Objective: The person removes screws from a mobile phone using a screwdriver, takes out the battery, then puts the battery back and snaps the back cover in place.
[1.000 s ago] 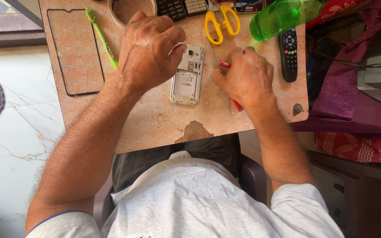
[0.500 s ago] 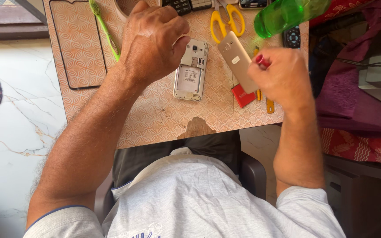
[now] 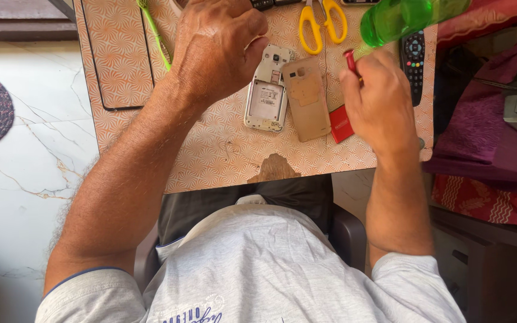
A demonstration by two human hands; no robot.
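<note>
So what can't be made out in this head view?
- Left hand: its fingers curl under, hiding whatever they touch beside the opened phone.
- Right hand: it covers most of a red-tipped tool and part of the red piece.
- Scissors and green bottle: cut off by the top edge.
- Remote: buttons too small to read.

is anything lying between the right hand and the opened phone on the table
Yes. The detached gold back cover lies flat between the right hand and the opened phone, right beside the phone. A red flat piece sits partly under that hand.
</note>
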